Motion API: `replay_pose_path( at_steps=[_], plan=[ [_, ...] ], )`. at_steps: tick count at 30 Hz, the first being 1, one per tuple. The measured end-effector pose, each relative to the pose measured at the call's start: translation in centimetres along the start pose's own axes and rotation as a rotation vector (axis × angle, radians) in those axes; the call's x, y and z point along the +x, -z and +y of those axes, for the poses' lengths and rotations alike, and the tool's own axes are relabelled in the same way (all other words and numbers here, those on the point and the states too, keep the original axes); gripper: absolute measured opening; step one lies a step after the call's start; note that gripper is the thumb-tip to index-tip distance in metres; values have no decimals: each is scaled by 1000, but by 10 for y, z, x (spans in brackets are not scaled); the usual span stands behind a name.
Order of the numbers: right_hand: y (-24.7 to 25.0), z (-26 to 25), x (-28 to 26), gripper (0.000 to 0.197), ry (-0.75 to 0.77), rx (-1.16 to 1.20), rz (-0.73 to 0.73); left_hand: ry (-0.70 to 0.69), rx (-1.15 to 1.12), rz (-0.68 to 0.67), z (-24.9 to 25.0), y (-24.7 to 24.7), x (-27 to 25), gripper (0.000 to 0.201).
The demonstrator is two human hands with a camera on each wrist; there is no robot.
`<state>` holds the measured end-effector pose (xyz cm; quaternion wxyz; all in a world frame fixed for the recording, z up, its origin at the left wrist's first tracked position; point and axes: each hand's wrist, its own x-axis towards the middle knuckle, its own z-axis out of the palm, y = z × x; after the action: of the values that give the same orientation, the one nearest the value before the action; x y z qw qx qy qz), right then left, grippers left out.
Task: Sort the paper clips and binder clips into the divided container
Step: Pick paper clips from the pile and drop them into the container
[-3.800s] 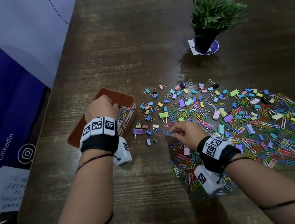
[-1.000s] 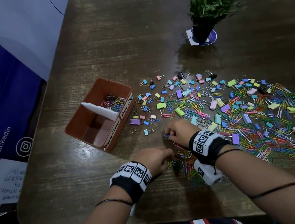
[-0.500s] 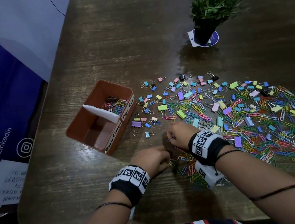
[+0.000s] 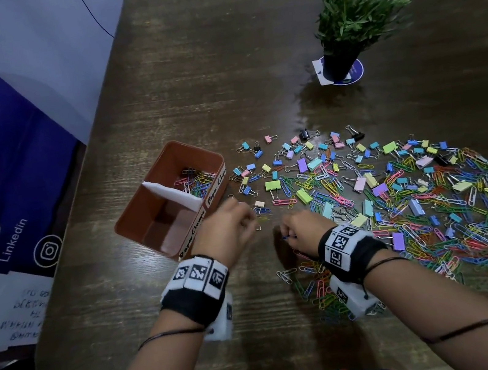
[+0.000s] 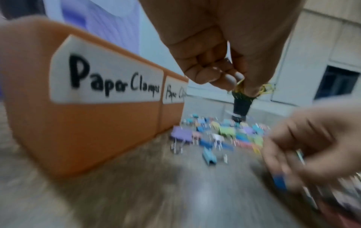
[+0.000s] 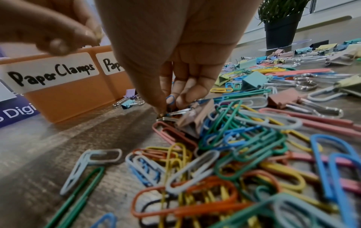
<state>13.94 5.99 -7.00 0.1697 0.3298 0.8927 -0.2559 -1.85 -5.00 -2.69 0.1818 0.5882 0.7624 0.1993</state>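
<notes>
Midway through paper-clip collection: left hand (image 4: 227, 229) pinching yellow paper clips (image 5: 252, 90) beside container (image 4: 147, 215); right hand (image 4: 301, 233) pinching blue paper clip (image 6: 170, 99). Next: drop into far compartment (image 4: 196, 176).

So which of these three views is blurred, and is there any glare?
Left wrist view: heavy motion blur, worst on the right hand, though the white "Paper Clamps" label stays legible. Right wrist view: sharp on the coloured paper clips. Head view: sharp, with window glare on the dark wooden table.
</notes>
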Motion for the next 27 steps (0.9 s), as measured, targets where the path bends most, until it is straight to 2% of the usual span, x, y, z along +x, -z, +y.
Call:
replay_pose_path(
  at_steps=[3,6,9,12,17,22,27],
  plan=[
    [0,0,0,10,3,5,1,149,-54,261,-1,31,20,5],
    [1,-1,-1,11,-6,17,-1,300,6,402,-10,52,41,7],
    [1,-2,-3,11,-14,20,-1,463,1,382,-21,60,59,10],
    [3,-3,-3,9,-13,31,2,549,75,300,-25,63,66,30],
    [5,0,-2,14,-12,124,-3,502,227,318,-35,64,42,48],
    [18,-9,-1,7,-37,431,125,563,244,383,-64,46,8,60],
    [53,-47,19,8,70,657,269,592,258,402,-85,24,-5,68]
  ],
)
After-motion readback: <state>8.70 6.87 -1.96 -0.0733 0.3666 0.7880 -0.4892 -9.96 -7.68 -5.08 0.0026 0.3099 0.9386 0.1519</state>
